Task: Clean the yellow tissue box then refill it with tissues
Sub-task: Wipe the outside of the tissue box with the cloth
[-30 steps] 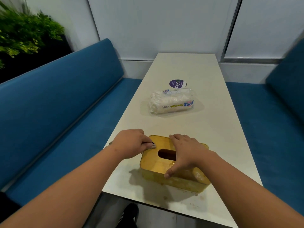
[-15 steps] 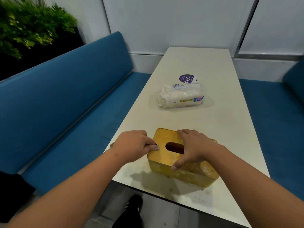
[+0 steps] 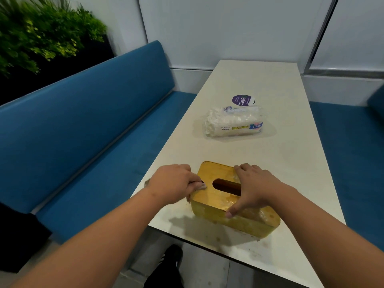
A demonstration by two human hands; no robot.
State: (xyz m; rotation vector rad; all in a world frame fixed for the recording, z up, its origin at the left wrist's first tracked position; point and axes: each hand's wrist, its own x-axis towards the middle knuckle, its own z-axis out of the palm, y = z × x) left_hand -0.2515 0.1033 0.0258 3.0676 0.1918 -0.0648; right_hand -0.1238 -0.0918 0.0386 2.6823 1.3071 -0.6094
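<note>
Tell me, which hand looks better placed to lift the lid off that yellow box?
Probably the left hand: its fingers curl at the lid's end edge on the yellow tissue box. The right hand spans the top, steadying it.

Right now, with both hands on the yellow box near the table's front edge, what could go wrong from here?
1. The yellow tissue box sits close to the table edge; a hard push could slide it off.
2. The left hand pinches only the lid's end while the right hand spans the top, so the lid could pop off suddenly.
3. The box's surface looks grimy; either grip may slip.
</note>
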